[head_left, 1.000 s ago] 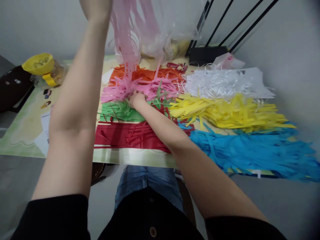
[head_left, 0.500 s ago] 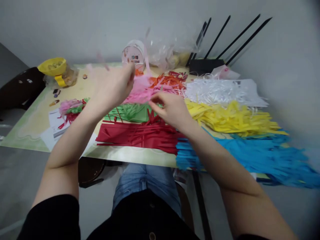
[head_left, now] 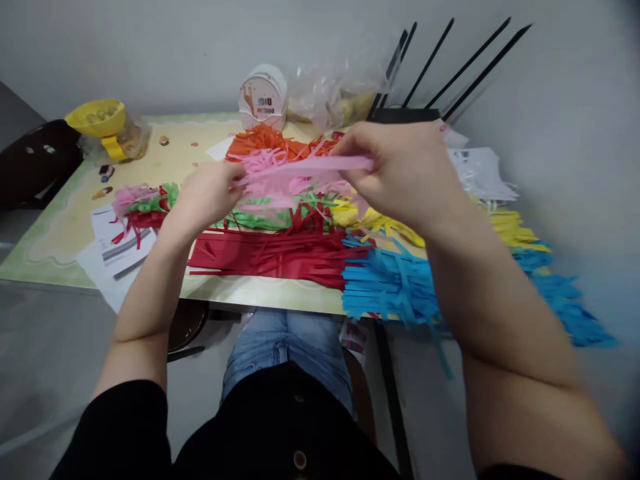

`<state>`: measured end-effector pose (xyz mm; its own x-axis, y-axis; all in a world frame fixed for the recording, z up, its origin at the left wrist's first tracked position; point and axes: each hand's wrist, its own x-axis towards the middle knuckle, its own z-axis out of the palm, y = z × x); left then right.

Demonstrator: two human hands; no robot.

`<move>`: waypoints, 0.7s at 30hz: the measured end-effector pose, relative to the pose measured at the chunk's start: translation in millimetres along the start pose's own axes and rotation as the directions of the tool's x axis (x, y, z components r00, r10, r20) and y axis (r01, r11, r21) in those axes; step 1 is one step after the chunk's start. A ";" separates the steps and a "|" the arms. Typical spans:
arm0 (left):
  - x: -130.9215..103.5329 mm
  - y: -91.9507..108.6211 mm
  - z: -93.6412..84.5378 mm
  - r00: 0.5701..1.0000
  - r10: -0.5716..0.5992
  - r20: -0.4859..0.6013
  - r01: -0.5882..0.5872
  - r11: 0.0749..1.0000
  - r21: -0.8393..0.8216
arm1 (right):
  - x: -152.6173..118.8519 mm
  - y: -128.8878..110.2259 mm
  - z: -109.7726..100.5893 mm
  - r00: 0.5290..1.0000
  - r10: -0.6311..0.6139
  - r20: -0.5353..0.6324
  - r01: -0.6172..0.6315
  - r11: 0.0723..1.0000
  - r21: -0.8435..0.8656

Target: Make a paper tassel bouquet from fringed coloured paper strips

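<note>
A pink strip (head_left: 305, 167) stretches between my two hands above the table. My left hand (head_left: 215, 190) pinches its left end, and my right hand (head_left: 395, 160), held higher, grips the other end. Beneath the strip lie pink strips (head_left: 260, 160), partly hidden, with orange strips (head_left: 260, 140) behind them. Closer to me are green strips (head_left: 260, 219) and a flat pile of red strips (head_left: 265, 257). Blue strips (head_left: 390, 280) and yellow strips (head_left: 515, 230) lie under and around my right forearm.
A round tub (head_left: 263, 100) and a clear plastic bag (head_left: 325, 100) stand against the wall. A black router (head_left: 407, 115) with tall antennas is at the back right. On the left are a yellow bowl (head_left: 97, 120), papers (head_left: 125, 247) and a mixed bundle of strips (head_left: 143, 203).
My right hand has risen and moved right, drawing the pink strip out level. My left hand has come down and slightly left. The view has shifted a little.
</note>
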<state>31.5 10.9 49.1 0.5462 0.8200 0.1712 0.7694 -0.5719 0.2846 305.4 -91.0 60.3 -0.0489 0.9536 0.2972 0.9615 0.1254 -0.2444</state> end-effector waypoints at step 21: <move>11.8 9.0 37.3 0.993 0.114 -0.028 -0.105 0.756 -0.646 | -15.5 27.2 -1.1 1.000 0.022 -0.006 -0.014 0.820 0.573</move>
<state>57.2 14.5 18.5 0.6212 0.7495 0.2289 0.3106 -0.5037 0.8061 332.7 -102.7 50.0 -0.0261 0.9543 0.2977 0.6341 0.2460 -0.7330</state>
